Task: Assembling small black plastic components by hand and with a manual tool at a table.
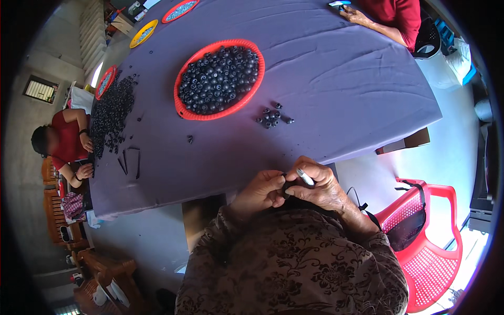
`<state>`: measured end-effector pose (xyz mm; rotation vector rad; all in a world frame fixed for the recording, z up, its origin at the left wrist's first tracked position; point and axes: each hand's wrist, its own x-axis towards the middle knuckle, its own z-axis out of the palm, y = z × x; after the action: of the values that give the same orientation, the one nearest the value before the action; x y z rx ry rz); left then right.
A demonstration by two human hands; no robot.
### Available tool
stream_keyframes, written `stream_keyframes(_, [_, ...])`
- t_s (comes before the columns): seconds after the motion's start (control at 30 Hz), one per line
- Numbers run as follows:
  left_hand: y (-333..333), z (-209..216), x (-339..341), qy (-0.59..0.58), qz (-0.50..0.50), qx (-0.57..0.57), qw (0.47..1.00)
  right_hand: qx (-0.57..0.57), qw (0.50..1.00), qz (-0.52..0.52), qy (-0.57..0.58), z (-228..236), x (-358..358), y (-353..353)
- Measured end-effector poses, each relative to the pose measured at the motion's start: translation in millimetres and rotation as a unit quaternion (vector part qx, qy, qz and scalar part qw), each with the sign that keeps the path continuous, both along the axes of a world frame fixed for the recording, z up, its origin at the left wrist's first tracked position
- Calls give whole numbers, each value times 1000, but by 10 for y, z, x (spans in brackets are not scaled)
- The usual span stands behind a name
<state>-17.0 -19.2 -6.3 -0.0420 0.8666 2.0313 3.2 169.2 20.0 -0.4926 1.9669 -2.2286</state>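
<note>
Left hand: the left hand (262, 187) is held at the table's near edge, its thumb and fingers pinched closed on a small black part (285, 187).
Black part: it is held between the two hands and largely covered by fingers, so its exact shape cannot be told.
Right hand: by the right hand (320, 188), fingers curled nearly closed, a white-barrelled tool (305, 177) is gripped; its working tip cannot be made out.
Bead-like cluster: at twelve o'clock from the hands, a few dark bead-like pieces (270, 118) are grouped on the purple tablecloth (346, 105).
Red basket: at eleven o'clock, the basket (262, 65) is filled with similar round pieces.
Loose pile: at ten o'clock, many small black pieces (113, 110) are spread before a seated co-worker (71, 134).
Black strips: at nine o'clock, thin strips (138, 163) are laid.
Other co-worker: at one o'clock, a blue-and-white object (339, 3) is held by a hand (357, 17).
Red chair: at four o'clock, the chair (431, 273) is placed.
</note>
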Motion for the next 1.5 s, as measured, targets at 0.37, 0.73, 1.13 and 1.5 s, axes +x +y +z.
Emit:
stream_keyframes(0.37, [16, 199, -82, -37, -60, -18, 997, 20, 999, 16, 39, 90, -43, 51])
stream_keyframes(0.73, [158, 386, -60, -76, -80, -4, 994, -67, 997, -16, -46, 145, -39, 92])
stream_keyframes(1.13, [94, 410, -139, -36, -13, 1, 999, -188, 968, 15, -164, 185, -129, 59])
stream_keyframes(1.5, [171, 403, -151, -40, 15, 42, 998, -58, 992, -60, -95, 103, -41, 186])
